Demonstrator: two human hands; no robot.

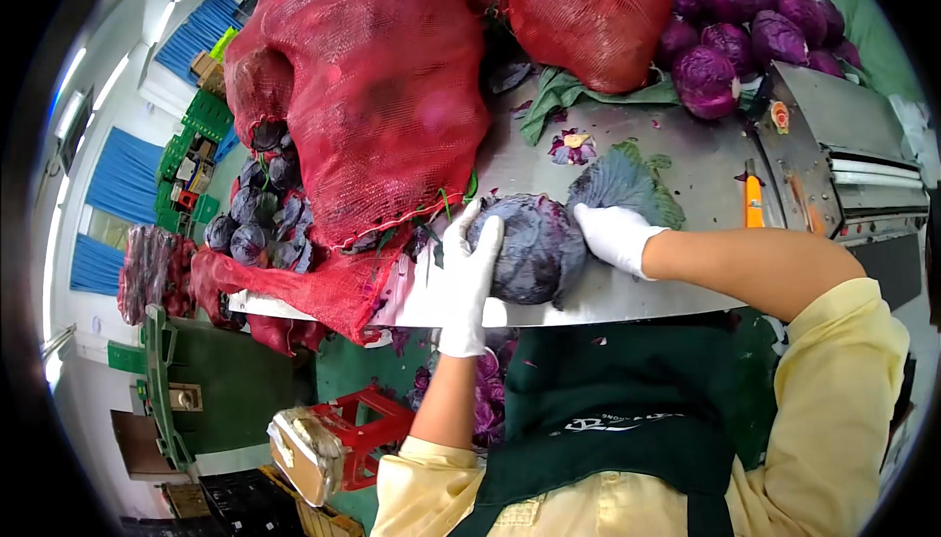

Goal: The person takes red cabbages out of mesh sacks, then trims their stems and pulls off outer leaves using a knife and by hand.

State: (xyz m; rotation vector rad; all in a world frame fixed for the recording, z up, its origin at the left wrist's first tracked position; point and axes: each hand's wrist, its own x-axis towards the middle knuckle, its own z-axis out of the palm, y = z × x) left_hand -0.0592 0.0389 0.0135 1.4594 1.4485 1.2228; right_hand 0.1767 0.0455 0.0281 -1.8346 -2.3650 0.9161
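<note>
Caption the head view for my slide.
White-gloved left hand and right hand hold a round purple cabbage on the steel table.

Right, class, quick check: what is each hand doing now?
Left hand: open, against the left side of the cabbage.
Right hand: at its right edge; grip cannot be told.

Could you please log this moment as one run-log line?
left hand: on dark cabbage | right hand: at its right side | orange tool: lying on metal table | purple cabbages: piled far right
</note>
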